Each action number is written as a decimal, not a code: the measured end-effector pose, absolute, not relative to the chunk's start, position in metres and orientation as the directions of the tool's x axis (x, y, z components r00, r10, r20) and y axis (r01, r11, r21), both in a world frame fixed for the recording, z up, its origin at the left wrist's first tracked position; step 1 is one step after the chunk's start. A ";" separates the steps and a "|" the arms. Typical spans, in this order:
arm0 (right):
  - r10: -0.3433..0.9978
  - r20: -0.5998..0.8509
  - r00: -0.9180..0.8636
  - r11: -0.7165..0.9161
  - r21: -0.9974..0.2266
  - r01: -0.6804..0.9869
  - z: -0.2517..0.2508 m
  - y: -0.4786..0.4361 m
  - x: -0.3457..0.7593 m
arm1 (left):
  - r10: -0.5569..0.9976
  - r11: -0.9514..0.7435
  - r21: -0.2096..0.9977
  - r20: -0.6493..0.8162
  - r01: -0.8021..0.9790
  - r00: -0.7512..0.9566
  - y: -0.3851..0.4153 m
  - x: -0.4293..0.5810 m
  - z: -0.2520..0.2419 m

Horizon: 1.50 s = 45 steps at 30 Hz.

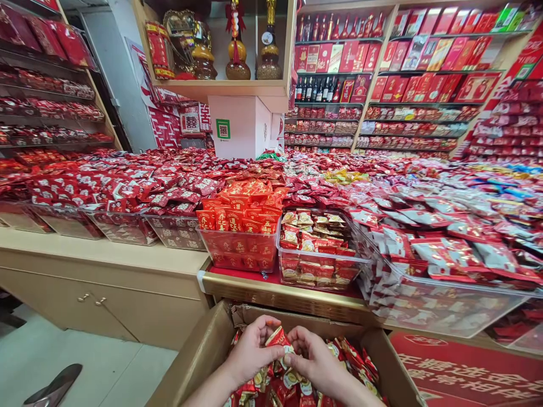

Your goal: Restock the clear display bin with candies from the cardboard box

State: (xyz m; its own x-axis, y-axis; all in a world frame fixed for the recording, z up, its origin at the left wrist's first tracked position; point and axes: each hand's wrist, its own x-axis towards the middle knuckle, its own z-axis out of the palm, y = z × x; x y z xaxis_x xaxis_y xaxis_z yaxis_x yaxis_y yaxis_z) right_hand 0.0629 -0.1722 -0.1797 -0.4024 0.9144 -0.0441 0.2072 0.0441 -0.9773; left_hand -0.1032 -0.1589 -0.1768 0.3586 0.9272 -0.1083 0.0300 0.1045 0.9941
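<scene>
Between my left hand point(257, 351) and my right hand point(311, 357) is a small red candy packet point(279, 338) with pale lettering. Fingers of both hands pinch it, one hand at each side. Below them an open cardboard box point(193, 353) holds many loose packets point(356, 362) in red and gold that look alike. Just past the box, on the counter, stands a clear plastic bin point(322, 260) with neat rows of red and gold packets. Left of it, another clear bin point(240, 254) is heaped with bright red packets marked in gold characters.
A gold-edged counter ledge point(288, 291) runs directly behind the box. At right, a large clear bin point(441, 305) overflows with red and silver packets. Cabinets point(106, 299) line the left side. A white pillar with a QR code sign point(223, 129) rises among the candy bins.
</scene>
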 end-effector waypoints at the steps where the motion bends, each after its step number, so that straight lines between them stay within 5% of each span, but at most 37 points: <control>1: 0.915 -0.040 -0.402 0.057 -0.972 0.227 -0.181 -0.172 0.063 | 0.925 0.093 0.995 -0.103 0.046 0.365 -0.159 -0.103 -0.177; 7: 0.926 0.018 -0.376 0.203 -0.865 0.458 -0.161 -0.175 0.067 | 0.938 0.042 0.998 -0.058 0.054 0.341 -0.158 -0.104 -0.178; 12: 0.877 0.209 -0.434 0.443 -0.701 0.559 -0.061 -0.167 0.081 | 0.954 0.048 0.995 -0.070 0.083 0.292 -0.157 -0.105 -0.177; 16: 0.869 0.400 -0.293 0.453 -0.401 0.796 0.007 -0.109 0.095 | 0.939 0.063 0.989 -0.103 0.133 0.327 -0.158 -0.104 -0.178; 21: 0.954 0.133 -0.270 0.279 -0.055 0.959 0.017 -0.032 0.101 | 0.943 0.044 0.985 -0.096 0.167 0.320 -0.160 -0.106 -0.182; 25: 0.961 -0.001 -0.276 0.275 0.097 0.957 0.007 -0.016 0.097 | 0.944 0.032 0.989 -0.077 0.145 0.320 -0.158 -0.109 -0.187; 32: 0.968 -0.073 -0.239 0.247 0.129 0.960 0.012 -0.014 0.093 | 0.925 0.020 0.981 -0.091 0.190 0.369 -0.159 -0.108 -0.183; 39: 0.970 -0.099 -0.221 0.225 0.035 0.974 0.018 -0.015 0.094 | 0.928 0.027 0.980 -0.098 0.197 0.361 -0.160 -0.107 -0.178; 45: 0.966 -0.013 -0.260 0.256 -0.130 0.958 0.015 -0.025 0.105 | 0.922 0.015 1.000 -0.024 0.026 0.387 -0.163 -0.097 -0.095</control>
